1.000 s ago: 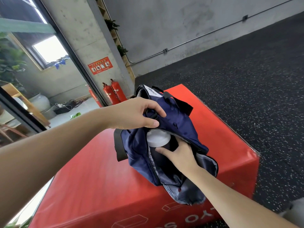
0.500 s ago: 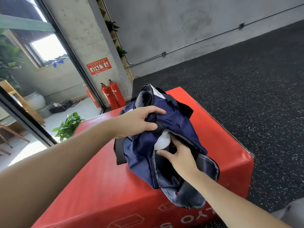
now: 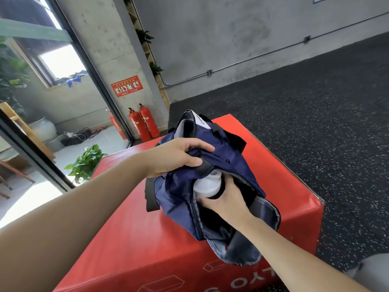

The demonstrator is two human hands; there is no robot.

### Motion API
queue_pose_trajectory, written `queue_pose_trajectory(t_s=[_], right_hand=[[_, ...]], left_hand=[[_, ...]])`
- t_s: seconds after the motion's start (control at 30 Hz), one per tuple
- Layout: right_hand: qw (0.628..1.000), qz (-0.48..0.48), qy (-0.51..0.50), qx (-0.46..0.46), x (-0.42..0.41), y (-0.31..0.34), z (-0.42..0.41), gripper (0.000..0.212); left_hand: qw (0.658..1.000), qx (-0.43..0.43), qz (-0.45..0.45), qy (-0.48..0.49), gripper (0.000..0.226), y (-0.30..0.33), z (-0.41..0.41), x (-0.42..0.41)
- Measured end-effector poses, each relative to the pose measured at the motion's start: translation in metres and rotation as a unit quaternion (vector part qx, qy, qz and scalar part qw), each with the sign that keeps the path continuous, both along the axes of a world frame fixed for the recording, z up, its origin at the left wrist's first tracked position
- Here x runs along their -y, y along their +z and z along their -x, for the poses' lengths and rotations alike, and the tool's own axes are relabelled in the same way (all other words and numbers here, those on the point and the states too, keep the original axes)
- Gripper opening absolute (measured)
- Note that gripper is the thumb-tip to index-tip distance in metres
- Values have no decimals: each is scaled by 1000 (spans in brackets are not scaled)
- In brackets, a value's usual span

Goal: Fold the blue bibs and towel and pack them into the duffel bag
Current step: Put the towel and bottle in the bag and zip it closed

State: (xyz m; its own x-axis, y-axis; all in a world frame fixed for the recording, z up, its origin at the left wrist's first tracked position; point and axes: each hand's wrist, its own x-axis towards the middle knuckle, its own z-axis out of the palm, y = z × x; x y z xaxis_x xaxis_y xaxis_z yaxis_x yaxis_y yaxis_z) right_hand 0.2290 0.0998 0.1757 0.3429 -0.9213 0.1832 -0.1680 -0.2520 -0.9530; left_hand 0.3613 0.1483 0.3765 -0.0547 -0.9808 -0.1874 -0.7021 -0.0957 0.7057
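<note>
A navy duffel bag [image 3: 223, 165] lies on a red box [image 3: 134, 239], its mouth open toward me with a grey lining showing. My left hand [image 3: 176, 157] grips the bag's upper edge at a black strap. My right hand [image 3: 225, 202] reaches into the opening and wraps around a bottle with a white cap [image 3: 207, 186] and a dark body, half inside the bag. No blue bibs or towel are visible; the bag's inside is mostly hidden.
The red box stands on a black speckled rubber floor [image 3: 315, 123]. Behind it to the left are red fire extinguishers [image 3: 144, 125], a potted plant [image 3: 86, 163] and a glass wall with a dark frame [image 3: 42, 161]. A grey concrete wall closes the back.
The white-capped bottle has gone deeper under the bag's upper flap while my right hand stays on it. My left hand keeps its grip. The view has shifted slightly.
</note>
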Motion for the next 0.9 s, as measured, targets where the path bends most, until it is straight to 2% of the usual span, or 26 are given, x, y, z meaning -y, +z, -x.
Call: queue_pose_trajectory(t_s=[0.17, 0.3, 0.47, 0.6, 0.63, 0.7, 0.77, 0.8, 0.9], right_hand=[[997, 66, -21, 18, -2, -4, 1, 91], [993, 113, -23, -20, 1, -1, 8, 88], [995, 96, 7, -14, 13, 8, 9, 75], [997, 57, 19, -57, 19, 7, 8, 77], [996, 54, 15, -68, 20, 6, 8, 76], [996, 56, 4, -74, 20, 3, 8, 69], [997, 56, 5, -60, 18, -1, 11, 69], [997, 56, 13, -58, 16, -3, 14, 69], [994, 70, 44, -75, 9, -6, 25, 57]], left_hand=[[1000, -11, 17, 22, 43, 6, -6, 7], [998, -44, 27, 18, 42, 14, -2, 10], [994, -103, -1, -26, 39, 17, 14, 11], [991, -118, -59, -2, 37, 9, 10, 17], [993, -97, -62, 2, 38, 5, 8, 18], [998, 60, -16, -20, 42, -3, 3, 19], [972, 229, 31, -47, 51, -16, 4, 16], [957, 282, 51, -48, 55, -23, 5, 14], [941, 321, 99, -48, 58, -40, 5, 8]])
